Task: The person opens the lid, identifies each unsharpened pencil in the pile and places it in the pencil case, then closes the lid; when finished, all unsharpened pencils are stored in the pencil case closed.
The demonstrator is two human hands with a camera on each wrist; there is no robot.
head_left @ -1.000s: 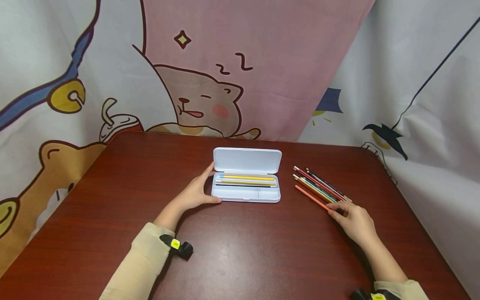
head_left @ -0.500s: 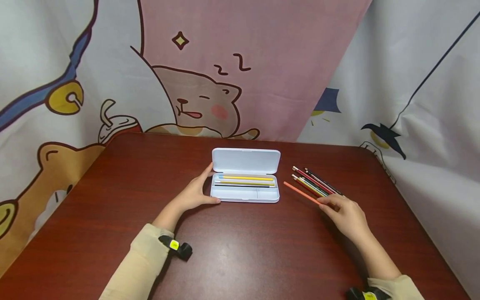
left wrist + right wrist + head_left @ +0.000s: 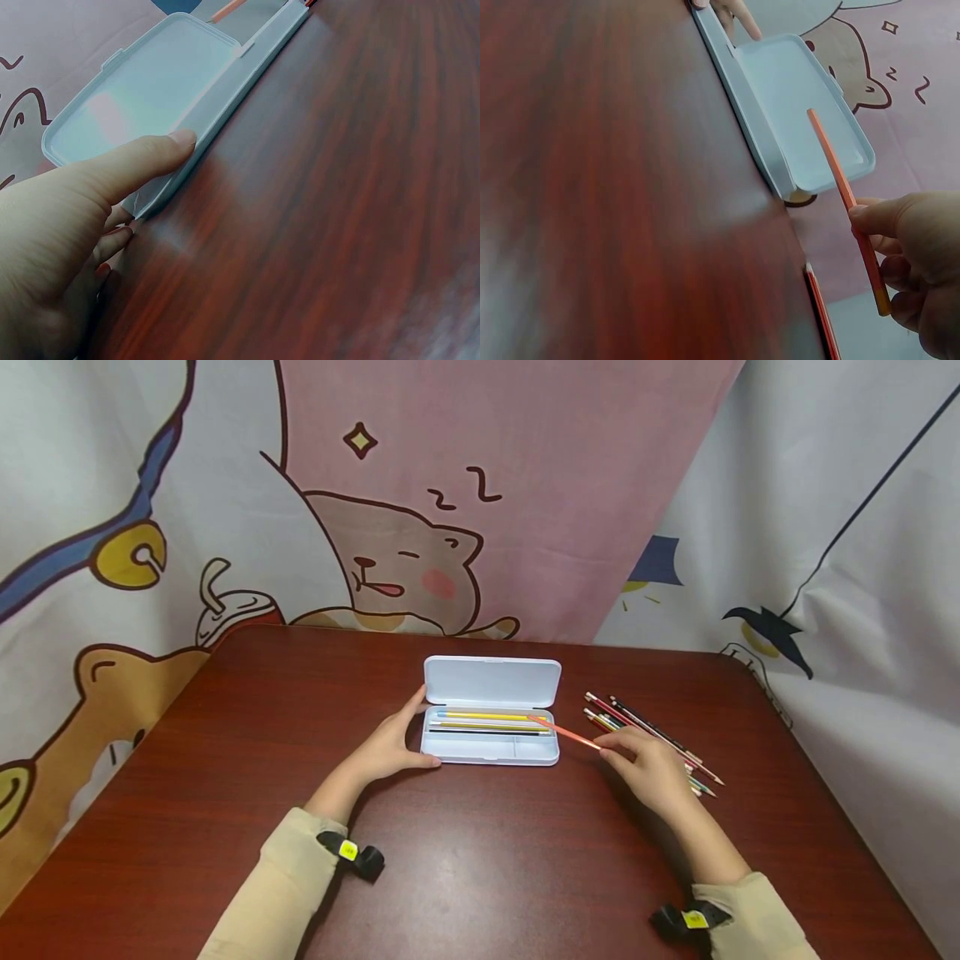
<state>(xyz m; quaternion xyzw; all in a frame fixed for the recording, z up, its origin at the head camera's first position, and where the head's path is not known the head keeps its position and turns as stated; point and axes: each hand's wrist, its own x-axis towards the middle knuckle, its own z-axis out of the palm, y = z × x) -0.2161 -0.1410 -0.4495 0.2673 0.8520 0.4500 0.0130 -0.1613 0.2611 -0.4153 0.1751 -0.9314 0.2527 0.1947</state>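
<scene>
A white pencil case (image 3: 471,750) lies on the table with its lid (image 3: 493,682) raised. A few pencils (image 3: 495,717), yellow and dark among them, lie lengthwise in its back part. My left hand (image 3: 384,745) grips the case's left end, thumb (image 3: 161,154) against the front wall and fingers round the far side. Between thumb and fingers my right hand (image 3: 651,770) pinches an orange pencil (image 3: 832,157). In the head view the pencil slants toward the case, its far tip appearing over the case's right end. Some of the right hand's fingers are hidden in the head view.
Several loose pencils (image 3: 654,730) lie in a slanting bunch right of the case, partly behind my right hand. The reddish-brown table (image 3: 465,860) reaches back to a curtain (image 3: 562,527) printed with cartoon animals.
My right hand has moved left with the orange pencil, away from the loose bunch, until its tip appears over the case. The left hand stays at the case's left end.
</scene>
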